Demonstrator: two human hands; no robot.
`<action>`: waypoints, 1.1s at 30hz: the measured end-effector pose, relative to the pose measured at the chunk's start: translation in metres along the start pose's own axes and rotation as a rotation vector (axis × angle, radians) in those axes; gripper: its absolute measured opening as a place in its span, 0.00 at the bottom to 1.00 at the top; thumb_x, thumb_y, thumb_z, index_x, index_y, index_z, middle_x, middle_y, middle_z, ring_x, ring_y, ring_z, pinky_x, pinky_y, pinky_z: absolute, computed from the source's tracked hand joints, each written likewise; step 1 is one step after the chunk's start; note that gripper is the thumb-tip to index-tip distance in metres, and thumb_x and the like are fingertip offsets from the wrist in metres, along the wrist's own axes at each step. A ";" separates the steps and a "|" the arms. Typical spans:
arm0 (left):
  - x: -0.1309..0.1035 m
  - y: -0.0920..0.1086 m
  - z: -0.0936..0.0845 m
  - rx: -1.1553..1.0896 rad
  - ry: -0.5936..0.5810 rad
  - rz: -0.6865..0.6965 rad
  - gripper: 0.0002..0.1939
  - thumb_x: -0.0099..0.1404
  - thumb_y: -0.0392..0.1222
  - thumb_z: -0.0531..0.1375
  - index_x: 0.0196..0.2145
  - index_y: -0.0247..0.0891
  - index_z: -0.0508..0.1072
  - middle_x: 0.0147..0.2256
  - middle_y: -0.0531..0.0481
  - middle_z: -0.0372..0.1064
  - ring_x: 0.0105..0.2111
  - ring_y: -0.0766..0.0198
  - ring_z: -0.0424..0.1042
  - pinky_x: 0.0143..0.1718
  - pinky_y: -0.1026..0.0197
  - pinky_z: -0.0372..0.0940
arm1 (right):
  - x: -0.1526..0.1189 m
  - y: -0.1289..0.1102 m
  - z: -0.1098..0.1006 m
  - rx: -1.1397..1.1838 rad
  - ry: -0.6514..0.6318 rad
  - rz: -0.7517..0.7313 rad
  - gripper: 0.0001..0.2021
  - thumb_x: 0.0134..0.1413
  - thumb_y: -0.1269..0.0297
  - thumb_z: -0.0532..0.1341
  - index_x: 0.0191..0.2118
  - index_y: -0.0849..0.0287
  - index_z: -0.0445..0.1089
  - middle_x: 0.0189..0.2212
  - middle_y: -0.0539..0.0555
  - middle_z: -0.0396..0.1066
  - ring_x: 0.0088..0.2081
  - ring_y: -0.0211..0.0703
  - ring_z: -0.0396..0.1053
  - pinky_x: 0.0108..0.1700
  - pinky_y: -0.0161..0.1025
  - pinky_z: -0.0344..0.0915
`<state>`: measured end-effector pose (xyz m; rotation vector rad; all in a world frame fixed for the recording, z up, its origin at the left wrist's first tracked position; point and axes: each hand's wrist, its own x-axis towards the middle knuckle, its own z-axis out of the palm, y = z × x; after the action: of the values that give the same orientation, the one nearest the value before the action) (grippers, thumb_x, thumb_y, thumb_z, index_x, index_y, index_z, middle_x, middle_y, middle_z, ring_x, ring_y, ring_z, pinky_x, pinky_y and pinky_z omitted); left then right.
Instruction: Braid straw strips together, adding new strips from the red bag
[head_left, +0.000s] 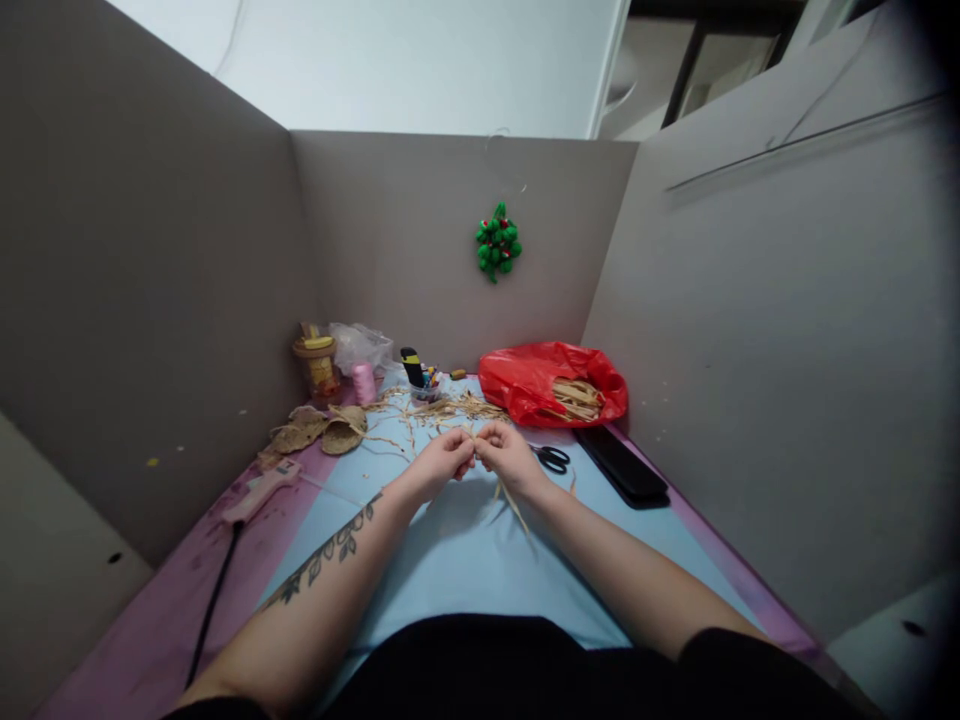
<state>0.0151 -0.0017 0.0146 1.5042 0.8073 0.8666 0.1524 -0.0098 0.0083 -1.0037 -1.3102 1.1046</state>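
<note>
My left hand (pixel 448 459) and my right hand (pixel 505 453) meet over the middle of the blue cloth, fingertips nearly touching. Both are pinched on thin strands of dry straw-coloured fibre; loose ends of the strands (pixel 514 512) hang below my right hand. The exact spot where the fingers grip is small and partly hidden. Behind the hands lies a spread of loose dry fibre (pixel 469 405). Black-handled scissors (pixel 553 459) rest just right of my right hand, their blades partly covered by it.
A red plastic bag (pixel 521 380) of dry fibre stands back right, beside a long black case (pixel 622 468). Along the left are a pink glue gun (pixel 262 492), woven pieces (pixel 344 430), pink thread (pixel 364 383), a jar (pixel 319 368) and a pen cup (pixel 426 388). Grey panels (pixel 442 250) enclose the table.
</note>
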 end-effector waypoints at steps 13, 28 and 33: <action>0.005 0.001 -0.009 0.443 0.153 0.183 0.10 0.60 0.43 0.48 0.24 0.37 0.60 0.21 0.56 0.56 0.23 0.70 0.56 0.26 0.67 0.53 | 0.006 -0.005 -0.017 -0.110 -0.110 0.025 0.10 0.38 0.60 0.63 0.25 0.62 0.67 0.17 0.47 0.65 0.19 0.32 0.59 0.23 0.31 0.56; 0.007 -0.003 -0.010 0.684 0.197 0.253 0.09 0.59 0.39 0.48 0.22 0.37 0.59 0.21 0.55 0.58 0.24 0.68 0.58 0.27 0.66 0.52 | 0.006 -0.003 -0.020 -0.229 -0.027 0.055 0.07 0.36 0.63 0.62 0.21 0.62 0.67 0.17 0.47 0.63 0.21 0.32 0.58 0.25 0.31 0.55; 0.009 -0.005 -0.012 0.725 0.194 0.242 0.10 0.59 0.41 0.49 0.22 0.37 0.58 0.21 0.55 0.57 0.24 0.68 0.58 0.26 0.66 0.50 | 0.007 -0.006 -0.022 -0.245 -0.019 0.007 0.07 0.36 0.65 0.61 0.19 0.61 0.63 0.15 0.46 0.60 0.19 0.31 0.55 0.22 0.31 0.53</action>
<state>0.0086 0.0124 0.0111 2.2080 1.1779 0.9601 0.1742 -0.0033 0.0153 -1.1800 -1.4832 0.9764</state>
